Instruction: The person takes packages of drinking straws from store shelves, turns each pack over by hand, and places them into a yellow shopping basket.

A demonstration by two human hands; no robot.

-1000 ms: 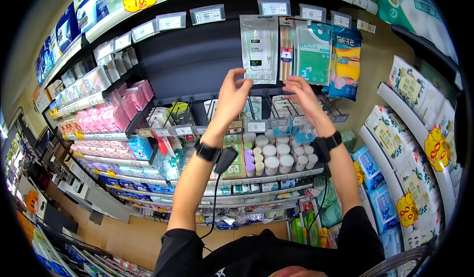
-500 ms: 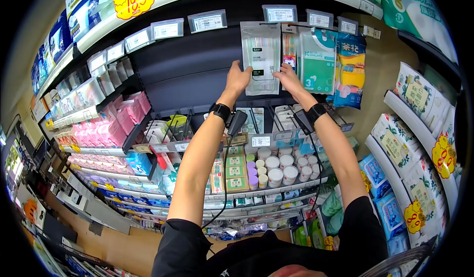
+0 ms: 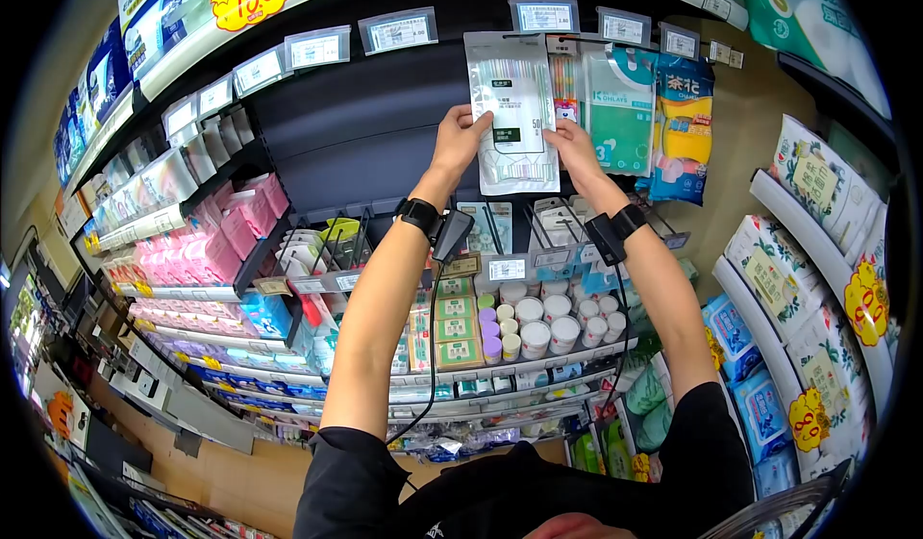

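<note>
A clear and white packet of thin pastel sticks hangs upright at the top middle of the shelf unit. My left hand pinches its left edge, thumb on the front. At its right edge, my right hand grips with thumb and fingers. Just right of it hangs a narrow packet of coloured sticks, partly covered. Farther right are a green pack and a blue and yellow pack.
Price tags line the rail above. Metal hooks stick out below my hands, over white tubs and green boxes. Pink packs fill the left shelves, and tissue packs the right ones.
Both hands have closed in from beside the stick packet onto its two edges. The packet now sits slightly lower and looks larger, covering more of the narrow packet beside it.
</note>
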